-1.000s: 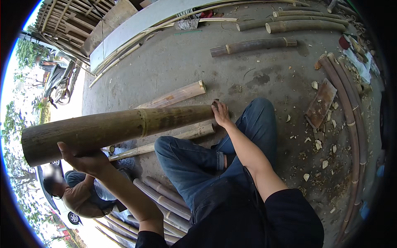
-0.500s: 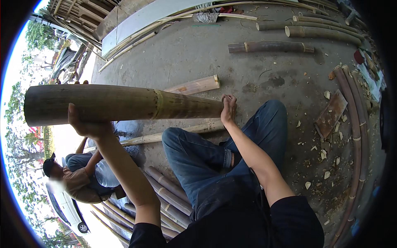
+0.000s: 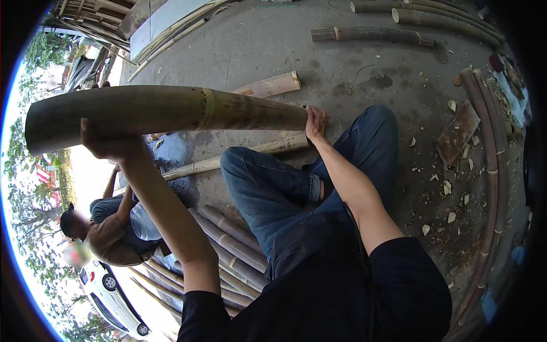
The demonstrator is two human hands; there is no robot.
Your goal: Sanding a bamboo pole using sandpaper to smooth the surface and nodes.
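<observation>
A thick brown-green bamboo section point(image 3: 165, 108) spans the view in front of me, raised above my crossed legs, with a pale node ring past its middle. My left hand point(image 3: 111, 139) grips it from below near its wide left end, thumb on the near side and fingertips showing over the top edge. At the narrower right end, my right hand point(image 3: 316, 123) is closed around the rim. Part of its fingers is hidden by the angle.
A split bamboo piece point(image 3: 273, 84) and a long pole point(image 3: 228, 161) lie beyond my legs. More bamboo poles point(image 3: 233, 242) lie to my left, where a person point(image 3: 108, 231) sits. At right are a rusty plate point(image 3: 457, 132), wood chips and long curved poles point(image 3: 491, 171).
My view has tilted down, so the floor and bamboo appear higher in the picture. Both hands keep their hold; the bamboo's left end now sits slightly lower than its right.
</observation>
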